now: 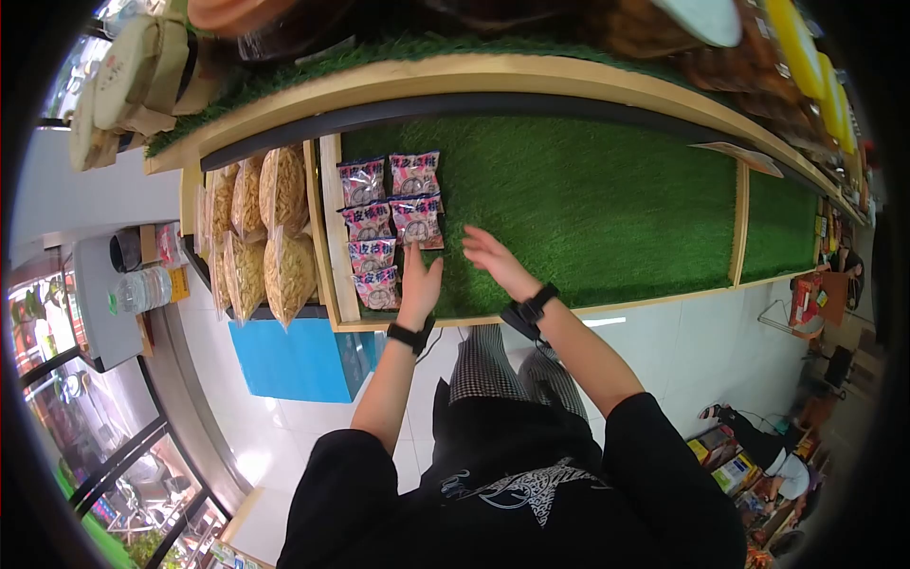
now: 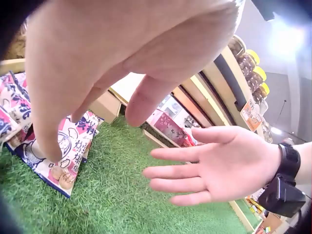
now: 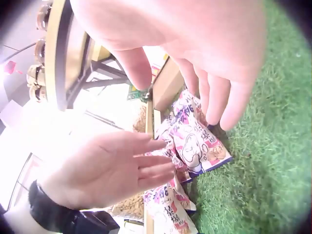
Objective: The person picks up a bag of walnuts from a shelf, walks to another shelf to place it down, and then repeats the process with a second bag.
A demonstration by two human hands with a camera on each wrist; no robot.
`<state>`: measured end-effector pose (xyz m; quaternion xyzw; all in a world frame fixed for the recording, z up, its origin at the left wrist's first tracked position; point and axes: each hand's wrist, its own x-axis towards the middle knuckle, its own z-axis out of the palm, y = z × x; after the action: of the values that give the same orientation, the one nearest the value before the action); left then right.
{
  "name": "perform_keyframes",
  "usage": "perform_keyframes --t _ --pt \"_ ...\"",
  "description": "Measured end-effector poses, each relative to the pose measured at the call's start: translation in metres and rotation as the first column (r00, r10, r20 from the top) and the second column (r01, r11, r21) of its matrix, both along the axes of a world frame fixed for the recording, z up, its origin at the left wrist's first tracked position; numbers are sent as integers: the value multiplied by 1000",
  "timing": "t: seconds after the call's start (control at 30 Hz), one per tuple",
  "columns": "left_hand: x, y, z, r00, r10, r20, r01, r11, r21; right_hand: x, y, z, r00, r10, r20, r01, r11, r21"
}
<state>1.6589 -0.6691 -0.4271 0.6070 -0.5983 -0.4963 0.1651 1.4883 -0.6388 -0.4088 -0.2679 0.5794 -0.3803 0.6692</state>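
Observation:
Pink-and-white snack packets with dark lettering lie in two columns at the left end of the green turf shelf [image 1: 588, 209]. My left hand [image 1: 418, 287] reaches in with its fingers extended. Its fingertips are right at the lower edge of the front packet [image 1: 417, 226] in the second column; in the left wrist view one finger overlaps that packet [image 2: 66, 156]. My right hand [image 1: 500, 266] hovers over the turf to the right, palm turned toward the left hand, fingers straight and holding nothing. In the right wrist view, the left hand [image 3: 109, 168] also appears with fingers spread, in front of the packets.
A wooden divider [image 1: 332, 228] separates the packets from clear bags of pale snacks [image 1: 289, 261]. The shelf's front rail [image 1: 607, 310] runs before my legs. Above hangs a dark-edged upper shelf [image 1: 455, 71] with jars. A blue box [image 1: 294, 360] stands on the floor at left.

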Motion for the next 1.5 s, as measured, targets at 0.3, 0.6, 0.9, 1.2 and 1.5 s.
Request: perform_keyframes --t 0.3,0.6,0.9,1.2,1.5 --pt "3 106 56 988 -142 -68 153 962 224 -98 169 71 992 -123 -21 120 987 -108" --pt "-136 181 121 862 -375 -342 425 902 80 -174 319 144 829 -479 -288 411 872 -267" --pt "-289 281 183 597 -598 -535 629 763 -151 -232 471 204 498 -788 -362 630 616 -473" --pt "-356 366 207 320 -872 -369 875 421 -237 -216 585 189 148 -952 -269 846 263 -463" --pt "-410 397 217 221 -902 -371 926 314 -211 -211 614 177 12 -961 -277 909 126 -397"
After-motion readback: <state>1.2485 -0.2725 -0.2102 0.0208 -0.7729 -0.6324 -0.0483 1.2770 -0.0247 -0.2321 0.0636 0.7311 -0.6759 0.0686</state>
